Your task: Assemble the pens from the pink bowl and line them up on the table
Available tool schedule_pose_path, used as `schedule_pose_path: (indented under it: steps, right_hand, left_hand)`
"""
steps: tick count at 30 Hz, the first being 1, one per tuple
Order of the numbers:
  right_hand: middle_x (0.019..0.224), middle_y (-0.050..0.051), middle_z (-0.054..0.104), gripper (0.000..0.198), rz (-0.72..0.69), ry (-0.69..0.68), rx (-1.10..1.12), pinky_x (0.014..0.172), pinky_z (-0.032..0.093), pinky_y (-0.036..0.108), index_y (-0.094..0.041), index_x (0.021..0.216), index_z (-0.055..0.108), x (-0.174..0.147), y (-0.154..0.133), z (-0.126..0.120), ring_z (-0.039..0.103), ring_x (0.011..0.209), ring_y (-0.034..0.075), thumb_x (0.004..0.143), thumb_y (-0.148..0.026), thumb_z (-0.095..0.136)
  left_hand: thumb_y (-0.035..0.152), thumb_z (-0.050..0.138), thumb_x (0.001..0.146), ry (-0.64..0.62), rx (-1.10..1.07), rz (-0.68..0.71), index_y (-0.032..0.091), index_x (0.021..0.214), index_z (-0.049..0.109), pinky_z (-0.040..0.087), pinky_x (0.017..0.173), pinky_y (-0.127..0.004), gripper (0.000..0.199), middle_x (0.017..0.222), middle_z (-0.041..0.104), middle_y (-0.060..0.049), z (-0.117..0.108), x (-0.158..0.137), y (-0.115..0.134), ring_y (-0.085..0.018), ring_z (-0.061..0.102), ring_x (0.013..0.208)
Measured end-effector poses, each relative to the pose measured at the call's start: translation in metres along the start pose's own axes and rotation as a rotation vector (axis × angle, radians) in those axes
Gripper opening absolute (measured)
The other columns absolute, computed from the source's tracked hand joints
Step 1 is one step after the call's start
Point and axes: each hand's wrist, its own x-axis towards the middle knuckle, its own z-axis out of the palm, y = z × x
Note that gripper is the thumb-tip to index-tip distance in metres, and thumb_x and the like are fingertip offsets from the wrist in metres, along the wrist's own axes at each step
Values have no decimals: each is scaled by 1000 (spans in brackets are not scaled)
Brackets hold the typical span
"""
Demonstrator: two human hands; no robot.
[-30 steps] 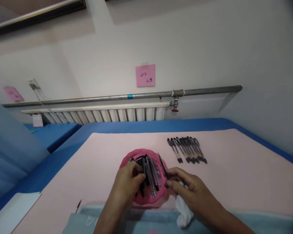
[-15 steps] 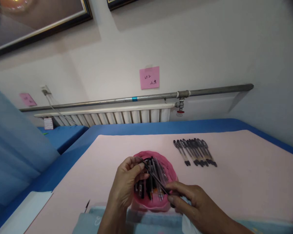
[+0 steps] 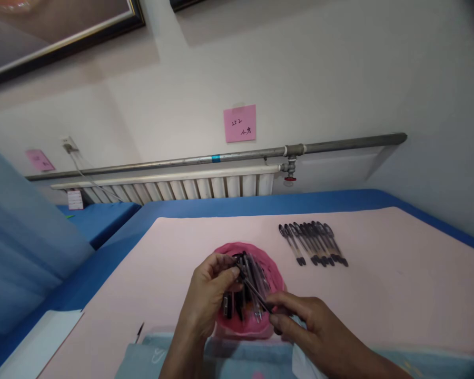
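Observation:
A dark, slim pen (image 3: 256, 292) slants over the pink basket (image 3: 276, 284), pinched at both ends. My left hand (image 3: 210, 292) closes thumb and fingers on its upper end. At its lower end, my right hand (image 3: 302, 321) grips it between thumb and forefinger. Below the hands, several black and clear pen parts (image 3: 256, 273) lie inside the basket; some are hidden by my fingers. To the right, a row of several black-capped pens (image 3: 314, 242) lies side by side on the pink sheet.
The pink sheet (image 3: 379, 295) covers a blue table (image 3: 260, 204). A small dark-tipped piece (image 3: 140, 331) lies at the front left, by a light blue cloth (image 3: 158, 347). White paper (image 3: 51, 337) sits at the left edge. Behind are a radiator (image 3: 217, 187) and a pipe (image 3: 339, 145).
My left hand has shifted slightly along the pen toward my right hand. Both hands still hold it over the basket. The view has moved a little.

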Motion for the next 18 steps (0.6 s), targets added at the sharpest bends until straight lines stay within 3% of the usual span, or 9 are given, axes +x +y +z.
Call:
schedule_pose_path:
  steps: [5,11,18]
  right_hand:
    - [62,0,62,15,61,-11,170,59,44,24,-20,80,64,-1,-6,1,57,59,14,78,-28,51]
    - [62,-1,60,18,83,-29,299,57,44,24,-19,83,66,0,-3,0,55,58,13,76,-32,56]
    - [57,-2,60,17,128,35,559,48,40,22,-18,81,66,2,1,5,51,49,10,69,-30,64]
  left_hand:
    - [24,72,62,9,62,30,14,73,59,50,60,-22,20,74,59,1,0,-1,1,-10,56,67]
    - [24,73,64,-66,41,-33,14,88,61,48,60,-21,29,80,64,-2,0,1,-2,-9,58,65]
    - [26,74,63,-158,-70,-136,12,73,58,43,54,-21,22,61,60,1,11,-1,-12,-8,53,51]
